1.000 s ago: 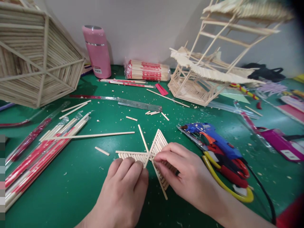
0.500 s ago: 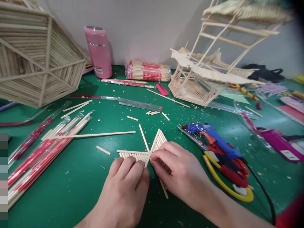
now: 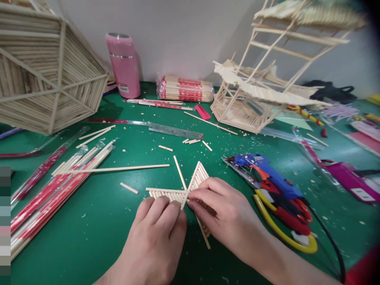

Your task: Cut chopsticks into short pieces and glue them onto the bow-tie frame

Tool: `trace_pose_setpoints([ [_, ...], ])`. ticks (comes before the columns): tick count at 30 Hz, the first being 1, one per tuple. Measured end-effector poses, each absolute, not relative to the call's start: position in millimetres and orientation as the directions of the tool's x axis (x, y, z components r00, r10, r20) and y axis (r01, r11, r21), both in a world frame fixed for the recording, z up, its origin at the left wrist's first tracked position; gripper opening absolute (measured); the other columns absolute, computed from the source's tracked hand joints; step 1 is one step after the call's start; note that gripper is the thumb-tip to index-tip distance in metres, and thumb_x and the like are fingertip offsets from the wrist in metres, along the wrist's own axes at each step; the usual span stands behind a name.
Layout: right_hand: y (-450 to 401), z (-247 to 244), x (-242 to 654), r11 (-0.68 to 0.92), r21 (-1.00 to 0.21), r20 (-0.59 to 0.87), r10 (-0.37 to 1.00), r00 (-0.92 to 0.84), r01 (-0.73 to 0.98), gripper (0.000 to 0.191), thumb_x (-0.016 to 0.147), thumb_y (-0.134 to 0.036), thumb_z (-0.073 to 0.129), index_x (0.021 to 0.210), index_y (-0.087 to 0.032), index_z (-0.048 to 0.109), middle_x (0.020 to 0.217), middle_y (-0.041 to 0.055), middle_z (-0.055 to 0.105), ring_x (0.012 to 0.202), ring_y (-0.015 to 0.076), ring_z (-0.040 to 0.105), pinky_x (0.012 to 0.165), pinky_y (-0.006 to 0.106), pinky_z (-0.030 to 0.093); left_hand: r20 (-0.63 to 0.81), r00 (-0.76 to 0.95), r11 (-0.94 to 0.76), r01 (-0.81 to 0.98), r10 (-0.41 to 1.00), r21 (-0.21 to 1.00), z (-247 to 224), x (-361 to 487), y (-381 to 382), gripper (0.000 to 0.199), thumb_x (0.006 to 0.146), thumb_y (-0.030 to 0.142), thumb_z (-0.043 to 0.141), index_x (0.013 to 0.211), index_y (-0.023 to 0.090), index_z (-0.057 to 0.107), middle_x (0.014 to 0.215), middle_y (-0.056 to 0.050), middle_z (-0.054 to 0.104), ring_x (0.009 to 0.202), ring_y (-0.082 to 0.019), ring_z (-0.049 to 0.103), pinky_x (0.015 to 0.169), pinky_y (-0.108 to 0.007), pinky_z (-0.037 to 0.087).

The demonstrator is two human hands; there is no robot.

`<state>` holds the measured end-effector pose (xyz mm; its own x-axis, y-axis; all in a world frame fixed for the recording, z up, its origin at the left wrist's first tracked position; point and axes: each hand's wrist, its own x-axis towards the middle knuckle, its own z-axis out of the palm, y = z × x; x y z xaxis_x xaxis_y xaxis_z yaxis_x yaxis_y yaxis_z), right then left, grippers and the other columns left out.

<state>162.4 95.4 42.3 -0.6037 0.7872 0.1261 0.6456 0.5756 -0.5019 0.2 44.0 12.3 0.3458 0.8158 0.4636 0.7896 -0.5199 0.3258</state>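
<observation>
1. Pinching the spoked stick piece (image 3: 199, 174) at lower centre, the right hand (image 3: 228, 213) has a narrow grip, slightly nearer the hub than a moment ago, suggesting finer positioning.
2. The left hand (image 3: 160, 237) curls over the piece's left section; its fingertips are hidden, so I cannot tell its grip.
3. The slatted wooden model (image 3: 32, 75), upper left, is cut off.

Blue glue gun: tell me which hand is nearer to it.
Right. The right hand is at the stick frame, just left of the glue gun and nearer the viewer; the left hand is farther left, beyond the right.
</observation>
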Motion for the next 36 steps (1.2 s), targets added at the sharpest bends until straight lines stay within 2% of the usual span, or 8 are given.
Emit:
trace_pose_setpoints([
  [6, 96, 44, 166, 0.474, -0.572, 0.098, 0.85, -0.518, 0.67, 0.014, 0.077, -0.012, 0.058, 0.088, -0.02, 0.052, 0.08, -0.0008, 0.054, 0.072, 0.0126, 0.051, 0.063, 0.025, 0.041, 0.458, 0.349, -0.52, 0.788, 0.817, 0.328, 14, -1, 44, 0.023, 0.085, 0.013, 0.038, 0.081, 0.017, 0.06, 0.079, -0.003, 0.061, 0.076, -0.018, 0.047, 0.069, -0.033, 0.034],
  [10, 90, 47, 172, 0.492, -0.575, 0.127, 0.843, -0.522, 0.654, 0.007, 0.081, -0.013, 0.052, 0.086, -0.019, 0.052, 0.079, 0.0009, 0.054, 0.073, 0.0134, 0.051, 0.064, 0.026, 0.043, 0.435, 0.351, -0.514, 0.785, 0.829, 0.346, 14, -1, 43, 0.022, 0.085, 0.013, 0.038, 0.084, 0.017, 0.059, 0.078, -0.002, 0.06, 0.075, -0.018, 0.047, 0.068, -0.033, 0.034],
  [13, 80, 47, 177, 0.521, -0.58, 0.158, 0.826, -0.541, 0.626, 0.01, 0.083, -0.013, 0.048, 0.089, -0.019, 0.053, 0.082, 0.0021, 0.055, 0.076, 0.0144, 0.052, 0.065, 0.027, 0.044, 0.416, 0.366, -0.521, 0.775, 0.832, 0.359, 15, -1, 43, 0.022, 0.086, 0.014, 0.037, 0.089, 0.017, 0.059, 0.079, -0.002, 0.06, 0.074, -0.017, 0.047, 0.069, -0.032, 0.035],
  [17, 68, 42, 183, 0.513, -0.586, 0.172, 0.835, -0.522, 0.627, 0.008, 0.082, -0.013, 0.047, 0.085, -0.019, 0.052, 0.077, 0.0027, 0.054, 0.072, 0.0161, 0.051, 0.06, 0.029, 0.043, 0.412, 0.379, -0.526, 0.779, 0.829, 0.341, 13, -1, 41, 0.025, 0.087, 0.013, 0.034, 0.098, 0.015, 0.057, 0.085, -0.003, 0.059, 0.081, -0.018, 0.046, 0.076, -0.032, 0.032],
  [24, 64, 31, 188, 0.521, -0.609, 0.162, 0.82, -0.55, 0.598, 0.01, 0.08, -0.011, 0.045, 0.084, -0.018, 0.05, 0.077, 0.0036, 0.054, 0.071, 0.0175, 0.047, 0.061, 0.032, 0.04, 0.293, 0.545, -0.584, 0.809, 0.786, 0.062, 19, -6, 38, 0.035, 0.086, 0.014, 0.033, 0.117, 0.008, 0.05, 0.101, -0.007, 0.058, 0.094, -0.022, 0.044, 0.084, -0.035, 0.028],
  [36, 66, 31, 192, 0.49, -0.645, 0.131, 0.826, -0.548, 0.586, 0.01, 0.079, -0.015, 0.049, 0.086, -0.017, 0.056, 0.082, 0.0052, 0.057, 0.076, 0.0188, 0.046, 0.066, 0.033, 0.041, 0.239, 0.64, -0.615, 0.768, 0.73, -0.179, 19, -6, 40, 0.038, 0.086, 0.017, 0.033, 0.118, 0.006, 0.049, 0.097, -0.009, 0.061, 0.094, -0.025, 0.046, 0.08, -0.039, 0.029],
])
